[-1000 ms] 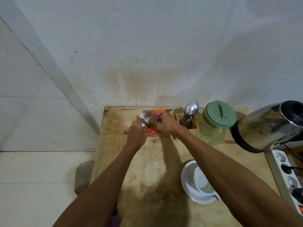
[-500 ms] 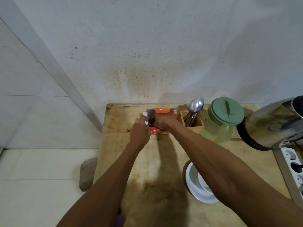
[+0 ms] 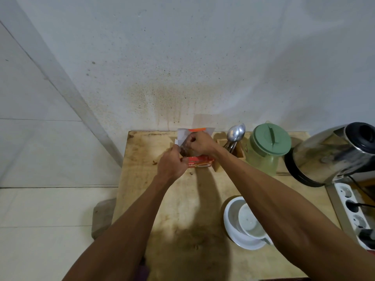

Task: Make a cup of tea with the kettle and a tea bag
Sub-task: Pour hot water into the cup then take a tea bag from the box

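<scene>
A red and orange tea box (image 3: 199, 162) stands open at the back of the wooden table (image 3: 182, 199), its white flaps up. My left hand (image 3: 172, 165) grips the box's left side. My right hand (image 3: 199, 144) is over the open top, fingers pinched on a dark tea bag (image 3: 185, 148) at the box's mouth. A white cup (image 3: 250, 222) sits on a white saucer (image 3: 233, 224) at the front right, partly hidden by my right forearm. The steel kettle (image 3: 332, 153) with a black lid stands at the right edge.
A wooden holder with spoons (image 3: 235, 134) stands just right of the box. A green-lidded jar (image 3: 267, 147) sits between holder and kettle. A white power strip (image 3: 353, 211) runs along the right edge. The stained wall is right behind the table.
My right hand has risen from inside the box with the dark tea bag pinched in it. My left hand stays on the box. The view has shifted slightly left.
</scene>
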### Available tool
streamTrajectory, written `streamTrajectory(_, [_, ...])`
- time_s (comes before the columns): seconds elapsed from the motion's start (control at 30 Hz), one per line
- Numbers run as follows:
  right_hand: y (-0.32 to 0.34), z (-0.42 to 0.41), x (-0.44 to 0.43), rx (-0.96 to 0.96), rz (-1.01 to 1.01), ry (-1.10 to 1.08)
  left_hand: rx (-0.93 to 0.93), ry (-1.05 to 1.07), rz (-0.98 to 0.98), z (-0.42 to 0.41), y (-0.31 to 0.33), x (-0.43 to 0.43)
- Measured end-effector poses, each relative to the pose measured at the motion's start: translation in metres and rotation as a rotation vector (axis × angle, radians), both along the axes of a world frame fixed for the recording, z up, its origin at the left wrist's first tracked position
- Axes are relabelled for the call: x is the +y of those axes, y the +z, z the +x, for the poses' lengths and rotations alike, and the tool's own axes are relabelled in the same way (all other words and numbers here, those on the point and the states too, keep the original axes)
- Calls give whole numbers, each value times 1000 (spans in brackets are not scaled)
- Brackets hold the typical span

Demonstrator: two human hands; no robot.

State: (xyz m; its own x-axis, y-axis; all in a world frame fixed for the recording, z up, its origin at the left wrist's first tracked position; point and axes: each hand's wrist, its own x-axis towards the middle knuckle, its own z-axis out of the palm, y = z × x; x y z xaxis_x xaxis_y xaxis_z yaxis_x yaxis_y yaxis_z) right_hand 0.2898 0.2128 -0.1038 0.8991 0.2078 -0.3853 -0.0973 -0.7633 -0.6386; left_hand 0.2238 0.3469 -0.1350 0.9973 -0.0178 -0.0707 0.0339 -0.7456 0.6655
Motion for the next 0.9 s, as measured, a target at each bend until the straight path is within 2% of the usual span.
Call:
streamTrajectory(0.3, [32,-18,-19,-7,365,-279,-41,-5,49,0,-5,-4])
streamTrajectory(0.43, [46,-33,-24,27,514,-321,-52,-11,90,0,0,-13])
streamTrajectory(0.63, [63,-42,-32,66,625,-328,-104,-49,148,0,-1,-10])
streamTrajectory(0.77, [73,-51,-38,82,600,-307,-108,-90,185,-3,-1,-8])
streamTrajectory(0.9, [76,-57,-47,77,495,-285,-33,-8,48,-4,13,-11])
